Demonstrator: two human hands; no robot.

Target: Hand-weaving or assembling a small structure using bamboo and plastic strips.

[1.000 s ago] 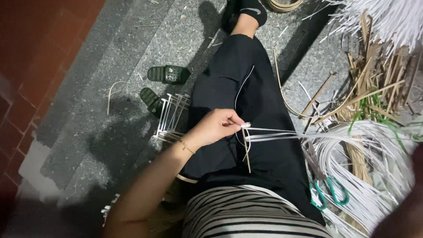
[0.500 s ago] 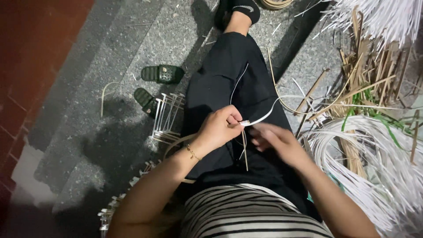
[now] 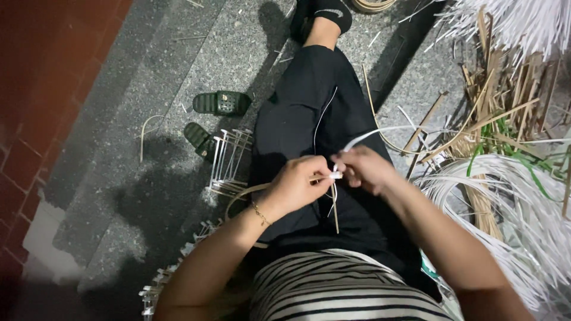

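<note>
1. A second ago only the left hand [image 3: 297, 185] was at the work, pinching white strips over the lap. Since then the right hand [image 3: 364, 169] has come in from the heap side and closed on the same spot, so the weaving is now a two-handed hold.
2. The white strip [image 3: 380, 132] has lifted: it now arcs up and away from the right hand toward the pile of white strips [image 3: 511, 196], instead of lying flat across the black trousers [image 3: 309, 113].
3. Left hand: fingers curled, thumb and forefinger clamped on the strip ends, wrist bent inward, a thin bracelet [image 3: 259, 213] showing.
4. Right hand: knuckles up, fingertips pinched on the white strip just beside the left hand's thumb; the two hands touch.
5. A thin stick [image 3: 335, 208] hangs down from the pinch, below the left hand.
6. Left of the left hand, a half-made wire-like frame [image 3: 229, 160] stands on the stone floor [image 3: 119, 178], near two green sandals [image 3: 221, 103].
</note>
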